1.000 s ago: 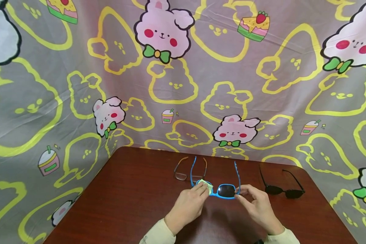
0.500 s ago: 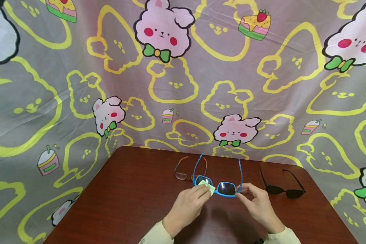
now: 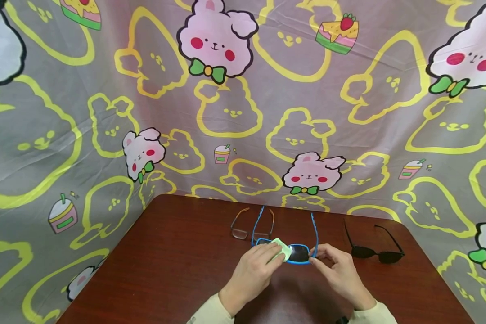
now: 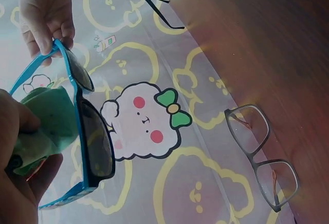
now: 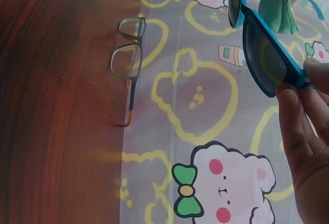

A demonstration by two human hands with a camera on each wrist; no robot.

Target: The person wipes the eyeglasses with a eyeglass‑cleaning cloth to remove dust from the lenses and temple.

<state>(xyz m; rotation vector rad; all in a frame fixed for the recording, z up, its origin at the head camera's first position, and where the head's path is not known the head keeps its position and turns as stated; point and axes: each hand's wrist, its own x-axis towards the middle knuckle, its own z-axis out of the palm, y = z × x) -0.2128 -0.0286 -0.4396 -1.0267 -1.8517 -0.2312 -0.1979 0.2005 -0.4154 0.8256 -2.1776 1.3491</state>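
Note:
Blue-framed sunglasses (image 3: 299, 254) with dark lenses are held up above the table, temples pointing away from me. My right hand (image 3: 339, 272) pinches them at the right hinge corner, as the right wrist view shows with the sunglasses (image 5: 264, 54) between thumb and fingers. A pale green cloth (image 3: 282, 250) is pinched in my left hand (image 3: 253, 274), bunched between thumb and fingers. In the left wrist view the cloth (image 4: 51, 118) is at the inner side of the frame near the bridge; whether it touches a lens I cannot tell.
Clear-lens eyeglasses (image 3: 240, 233) with orange-tipped temples lie on the brown table (image 3: 166, 261) behind the blue pair. Black sunglasses (image 3: 377, 254) lie open to the right. A cartoon-printed curtain (image 3: 235, 112) surrounds the table's back and sides.
My left hand with the cloth has slid from the left lens toward the bridge. The blue sunglasses shifted right and up, then back left and down, still in my right hand.

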